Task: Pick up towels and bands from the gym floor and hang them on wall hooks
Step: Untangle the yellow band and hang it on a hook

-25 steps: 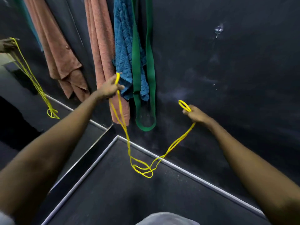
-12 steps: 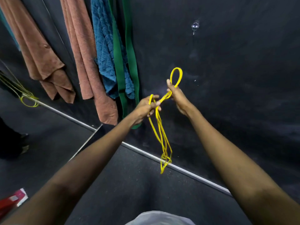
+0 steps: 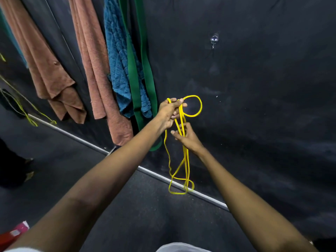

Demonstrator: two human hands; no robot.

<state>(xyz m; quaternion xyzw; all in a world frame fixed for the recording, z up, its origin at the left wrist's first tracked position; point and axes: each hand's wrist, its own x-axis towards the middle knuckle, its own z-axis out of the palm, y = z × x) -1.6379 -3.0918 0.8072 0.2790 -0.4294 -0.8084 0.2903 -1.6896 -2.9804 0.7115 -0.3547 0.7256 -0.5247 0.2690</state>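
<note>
Gripping yellow band (image 3: pixel 201 107), left hand (image 3: pixel 168 113) uppermost

yellow band (image 3: pixel 185 146), green band (image 3: pixel 145 70), blue quilted-pattern towel (image 3: pixel 116 57), salmon-pink towel (image 3: pixel 92 70), black wall (image 3: pixel 263 106), dark speckled floor (image 3: pixel 141 206)

The thin band (image 3: pixel 181 119) hangs in front of the wall (image 3: pixel 263 88), its top loop just right of the left hand (image 3: pixel 168 113). The right hand (image 3: pixel 189 140) is just below, and the lower loops dangle above the floor (image 3: pixel 145 206). A hook (image 3: pixel 214 40) sits higher on the wall, to the right. Left of the hands hang a wide band (image 3: pixel 133 73), a quilted towel (image 3: pixel 116 60) (partly behind that band) and a plain towel (image 3: pixel 91 60).
</note>
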